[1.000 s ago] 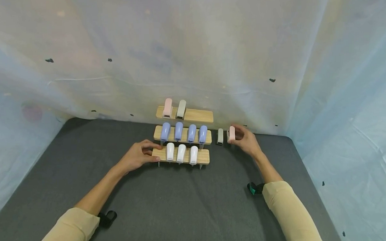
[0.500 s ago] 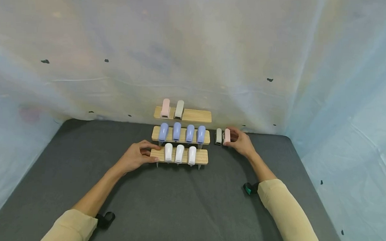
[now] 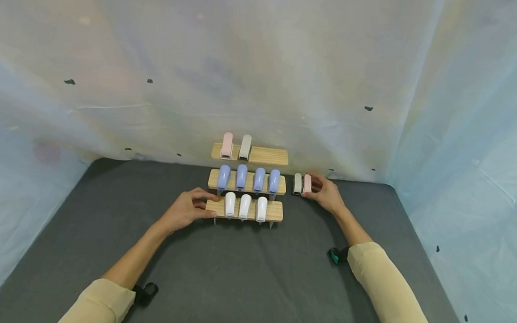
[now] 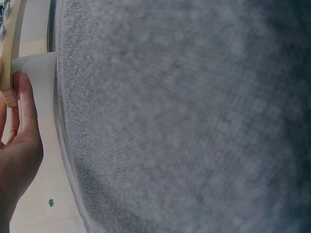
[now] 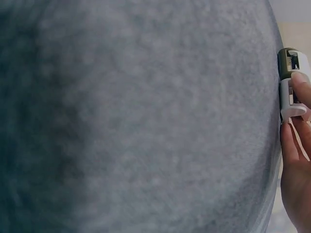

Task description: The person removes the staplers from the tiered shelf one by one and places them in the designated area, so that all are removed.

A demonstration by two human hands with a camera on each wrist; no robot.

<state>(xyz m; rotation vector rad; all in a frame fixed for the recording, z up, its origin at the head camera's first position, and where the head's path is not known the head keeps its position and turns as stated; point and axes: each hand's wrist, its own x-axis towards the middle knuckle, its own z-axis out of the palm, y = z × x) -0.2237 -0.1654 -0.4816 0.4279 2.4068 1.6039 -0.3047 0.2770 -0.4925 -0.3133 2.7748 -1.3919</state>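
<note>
In the head view my right hand (image 3: 326,195) grips a small pink stapler (image 3: 307,184) standing on the dark cloth. Close against its left side stands a grey-green stapler (image 3: 297,184). The right wrist view shows the thumb (image 5: 300,80) at the near end of the pink one, by the grey-green stapler (image 5: 287,63). My left hand (image 3: 184,211) holds the left end of the lowest wooden shelf (image 3: 277,211); in the left wrist view the fingers reach around the board's end (image 4: 8,94). Three white staplers (image 3: 245,207) stand on that shelf.
Several blue staplers (image 3: 241,177) line the middle shelf (image 3: 212,179). The top shelf (image 3: 271,156) carries a pink stapler (image 3: 226,146) and a grey one (image 3: 245,147) at its left. Behind rises a pale curtain (image 3: 281,75); dark cloth (image 3: 228,281) covers the table.
My right hand has slid the pink stapler left, closing the gap to the grey-green one. My left hand stays at the shelf end; the head view shifts slightly.
</note>
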